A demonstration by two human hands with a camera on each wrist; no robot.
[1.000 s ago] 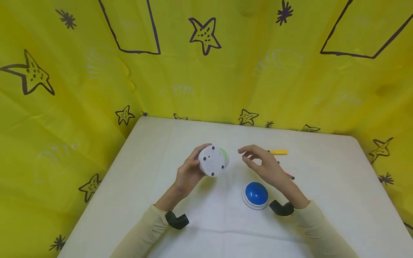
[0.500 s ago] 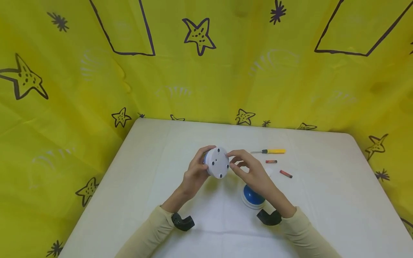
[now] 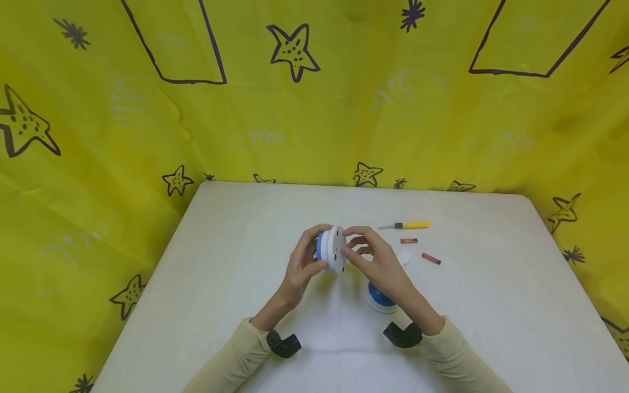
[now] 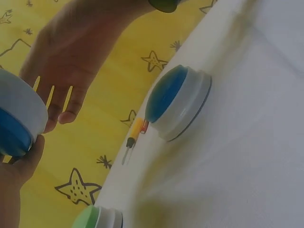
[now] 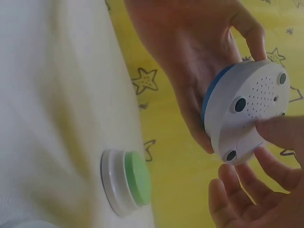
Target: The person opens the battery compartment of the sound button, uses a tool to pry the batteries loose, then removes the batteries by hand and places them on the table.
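A round push button [image 3: 331, 250] with a blue top and white base is gripped by my left hand [image 3: 298, 267], fingers and thumb around its side. Its underside, with dark feet and small speaker holes, faces right. My right hand [image 3: 378, 265] touches that underside with the thumb; the forefinger lies at its edge, as the right wrist view shows, and the other fingers hang loosely bent. Below the right hand stands a second blue push button [image 3: 380, 297], partly covered by it. A green push button [image 5: 137, 178] stands on the table in the right wrist view.
Behind the right hand lie a yellow-handled screwdriver [image 3: 413, 225], a red battery [image 3: 409, 240] and another red battery [image 3: 431, 258]. A small whitish piece [image 3: 404, 256] lies near them, its kind unclear. The white table [image 3: 236, 234] ends at a yellow patterned curtain [image 3: 304, 120].
My left hand has moved slightly right and turned the push button, so its underside faces right. My right hand has come leftward and now touches it.
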